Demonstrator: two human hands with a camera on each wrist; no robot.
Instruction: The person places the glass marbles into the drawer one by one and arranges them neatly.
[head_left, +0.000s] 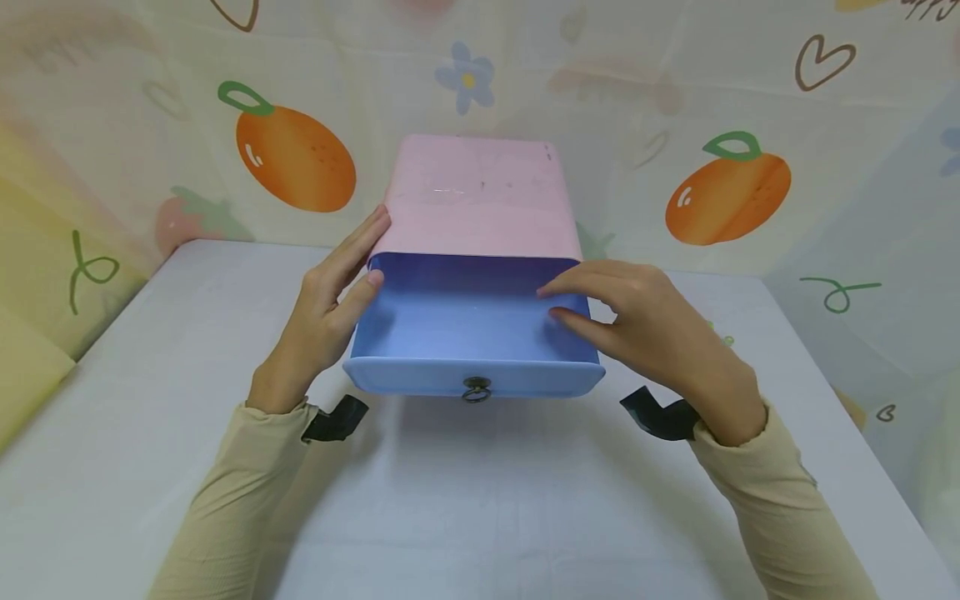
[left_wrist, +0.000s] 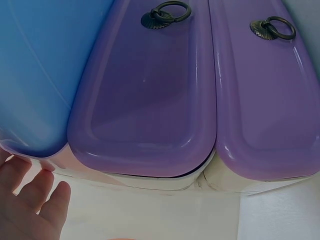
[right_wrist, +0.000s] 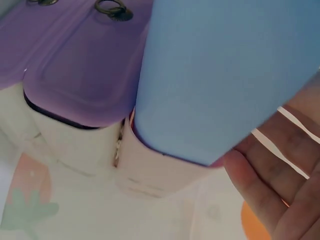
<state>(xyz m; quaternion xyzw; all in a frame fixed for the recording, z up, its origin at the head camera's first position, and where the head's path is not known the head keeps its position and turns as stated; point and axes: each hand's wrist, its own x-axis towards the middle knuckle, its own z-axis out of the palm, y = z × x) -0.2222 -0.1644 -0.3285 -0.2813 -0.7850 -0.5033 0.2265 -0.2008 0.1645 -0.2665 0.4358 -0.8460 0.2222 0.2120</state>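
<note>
A small cabinet with a pink top stands at the back of the white table. Its top blue drawer is pulled out toward me and shows nothing inside; a dark ring pull hangs on its front. My left hand lies straight-fingered along the cabinet's left side, thumb on the drawer's left rim. My right hand rests over the drawer's right rim with fingers extended. The left wrist view shows two shut purple drawers below the blue one. My right hand sits beside the blue underside.
A backdrop printed with oranges, hearts and flowers rises behind and beside the table. A yellow sheet hangs at the left. Black straps sit on both wrists. White tabletop stretches between me and the cabinet.
</note>
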